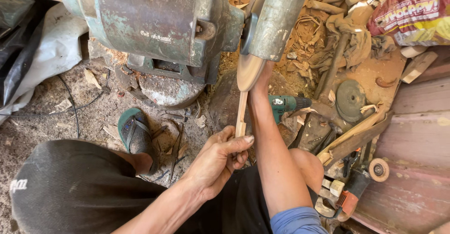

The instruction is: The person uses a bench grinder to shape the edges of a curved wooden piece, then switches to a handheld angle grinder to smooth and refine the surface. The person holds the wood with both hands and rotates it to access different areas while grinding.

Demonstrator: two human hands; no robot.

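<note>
A thin pale wooden stick (241, 114) points up at the round sanding disc (249, 70) of a green bench grinder (154, 21). My left hand (219, 158) grips the stick's near end between thumb and fingers. The stick's far end meets the disc's lower edge. My right forearm (274, 154) reaches up toward the disc, and my right hand (262, 77) sits at the far end of the stick, mostly hidden behind the disc. A grey metal guard (277, 18) covers the disc's upper part.
A green sandal (136, 133) on a foot rests on the dusty ground. A teal cordless drill (288, 105) lies right of my arm. Wood scraps, shavings, a grinding wheel (350, 98), an angle grinder (349, 194) and a printed sack (415, 11) crowd the right side.
</note>
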